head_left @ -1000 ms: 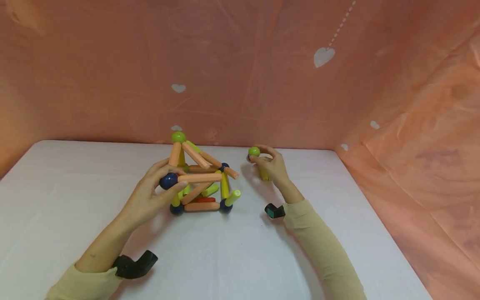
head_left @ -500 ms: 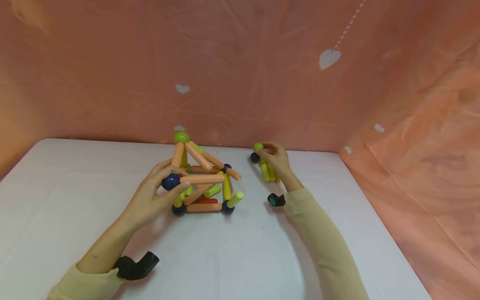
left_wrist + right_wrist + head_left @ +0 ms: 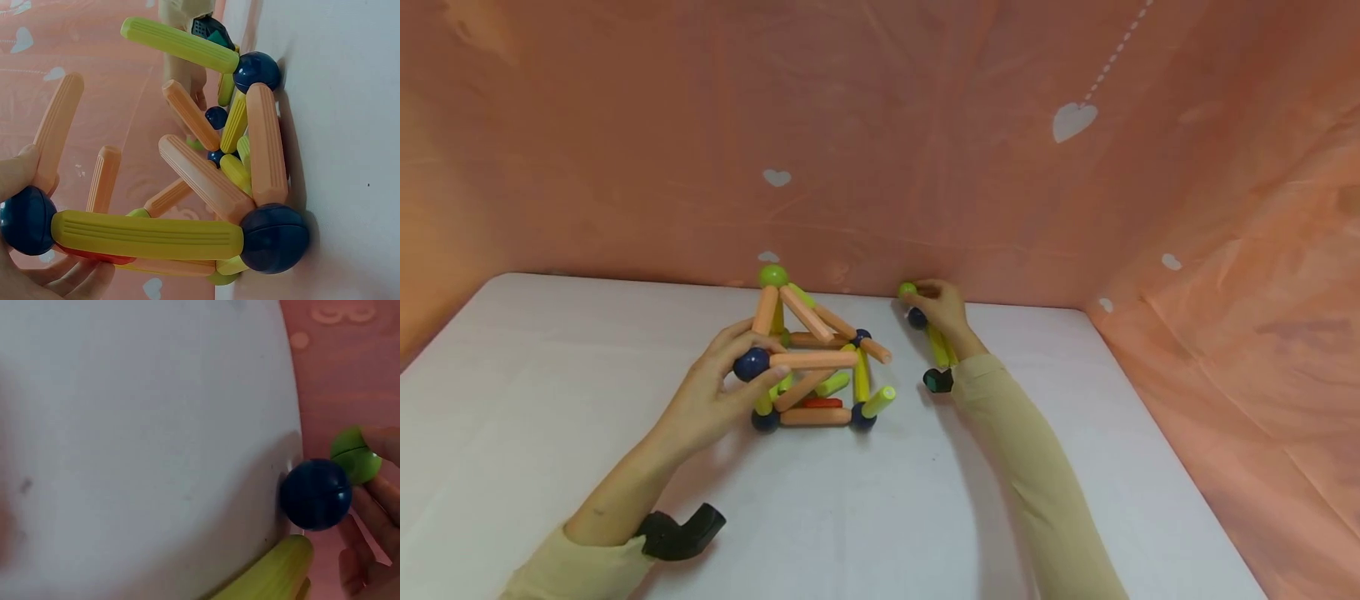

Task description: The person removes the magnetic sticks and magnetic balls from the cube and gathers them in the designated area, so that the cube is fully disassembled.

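A building-stick frame of orange and yellow-green rods joined by balls (image 3: 817,417) stands on the white table, a green ball (image 3: 773,276) at its peak. My left hand (image 3: 703,400) grips its raised front left corner around a dark blue ball (image 3: 752,364). From that ball an orange rod (image 3: 812,360) points right; in the left wrist view my thumb touches this rod (image 3: 59,131). At the table's back edge my right hand (image 3: 946,308) pinches a loose green ball (image 3: 356,457) between thumb and fingers. Beside it is another dark blue ball (image 3: 315,494); whether they touch, I cannot tell.
Loose yellow-green rods (image 3: 937,346) lie under and beside my right wrist. A red piece (image 3: 822,402) and more yellow-green rods (image 3: 833,384) show inside the frame. An orange cloth (image 3: 880,150) hangs behind the white table (image 3: 880,517).
Holding the green ball, my right hand has shifted back and slightly left relative to the dark blue ball beside it. My left hand keeps its grip. The head view has turned slightly left.
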Demonstrator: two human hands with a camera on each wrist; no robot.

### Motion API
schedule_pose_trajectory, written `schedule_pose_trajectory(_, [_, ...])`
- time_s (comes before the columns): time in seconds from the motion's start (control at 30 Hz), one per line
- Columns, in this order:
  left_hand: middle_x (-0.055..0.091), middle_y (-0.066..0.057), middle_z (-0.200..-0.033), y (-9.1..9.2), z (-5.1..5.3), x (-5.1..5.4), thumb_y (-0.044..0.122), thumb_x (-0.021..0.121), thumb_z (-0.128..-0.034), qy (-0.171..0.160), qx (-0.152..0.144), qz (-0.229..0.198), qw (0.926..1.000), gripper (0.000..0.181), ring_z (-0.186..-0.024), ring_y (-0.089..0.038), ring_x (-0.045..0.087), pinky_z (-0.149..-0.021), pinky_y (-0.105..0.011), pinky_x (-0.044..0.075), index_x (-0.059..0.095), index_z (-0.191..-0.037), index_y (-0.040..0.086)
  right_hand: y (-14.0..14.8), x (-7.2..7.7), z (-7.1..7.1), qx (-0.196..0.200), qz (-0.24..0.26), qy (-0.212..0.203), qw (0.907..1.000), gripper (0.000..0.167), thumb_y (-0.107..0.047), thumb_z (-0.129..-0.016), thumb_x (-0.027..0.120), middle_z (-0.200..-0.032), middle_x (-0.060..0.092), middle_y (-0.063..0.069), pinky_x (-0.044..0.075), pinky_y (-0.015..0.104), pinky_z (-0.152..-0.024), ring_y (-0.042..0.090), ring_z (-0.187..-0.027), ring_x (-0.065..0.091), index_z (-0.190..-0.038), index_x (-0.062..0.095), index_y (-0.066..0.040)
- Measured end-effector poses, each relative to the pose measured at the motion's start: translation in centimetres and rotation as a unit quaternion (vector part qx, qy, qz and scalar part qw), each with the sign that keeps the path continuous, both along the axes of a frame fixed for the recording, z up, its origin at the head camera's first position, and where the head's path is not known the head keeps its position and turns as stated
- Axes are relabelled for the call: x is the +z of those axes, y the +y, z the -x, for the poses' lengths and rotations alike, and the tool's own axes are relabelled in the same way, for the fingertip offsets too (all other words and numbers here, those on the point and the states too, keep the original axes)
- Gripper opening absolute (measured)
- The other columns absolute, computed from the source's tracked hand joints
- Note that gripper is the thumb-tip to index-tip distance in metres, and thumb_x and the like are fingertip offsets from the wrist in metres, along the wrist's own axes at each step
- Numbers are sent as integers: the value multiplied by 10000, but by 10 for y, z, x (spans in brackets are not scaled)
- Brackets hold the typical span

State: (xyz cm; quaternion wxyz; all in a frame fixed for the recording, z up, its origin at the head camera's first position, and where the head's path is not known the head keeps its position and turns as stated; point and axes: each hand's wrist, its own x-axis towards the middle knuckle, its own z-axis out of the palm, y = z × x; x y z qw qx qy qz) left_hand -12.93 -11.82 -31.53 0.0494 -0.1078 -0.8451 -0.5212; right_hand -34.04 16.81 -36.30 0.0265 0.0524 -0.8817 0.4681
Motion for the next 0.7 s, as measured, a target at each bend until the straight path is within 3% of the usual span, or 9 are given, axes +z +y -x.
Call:
schedule_pose_trajectory(0.33, [349, -180, -1465, 4, 2, -3, 282, 644, -926, 133, -92, -92, 9998, 219, -1365, -439, 297, -1004, -741, 243, 614, -1072, 120, -4, -3, 2, 140, -988, -173, 9949, 406, -249, -830, 739, -1159, 675, 156, 482, 383, -929, 287, -1081, 603, -1150, 680, -6])
schedule_pose_trajectory(0.53, [350, -178, -1464, 6, 0, -3, 292, 642, -927, 109, -93, -64, 9999, 227, -1372, -441, 287, -1000, -747, 239, 614, -1075, 121, -2, -6, 1, 194, -947, -465, 9942, 425, -264, -840, 738, -1191, 663, 147, 483, 377, -954, 276, -1123, 588, -1181, 665, -21])
schedule_pose_trajectory(0.7, [356, -172, -1460, 5, 1, -4, 294, 639, -929, 134, -114, -70, 9998, 227, -1371, -434, 290, -1002, -746, 236, 615, -1074, 121, 1, -8, 1, 287, -715, -469, 9959, 452, -251, -849, 725, -1239, 629, 157, 486, 387, -965, 298, -1143, 584, -1222, 634, -13])
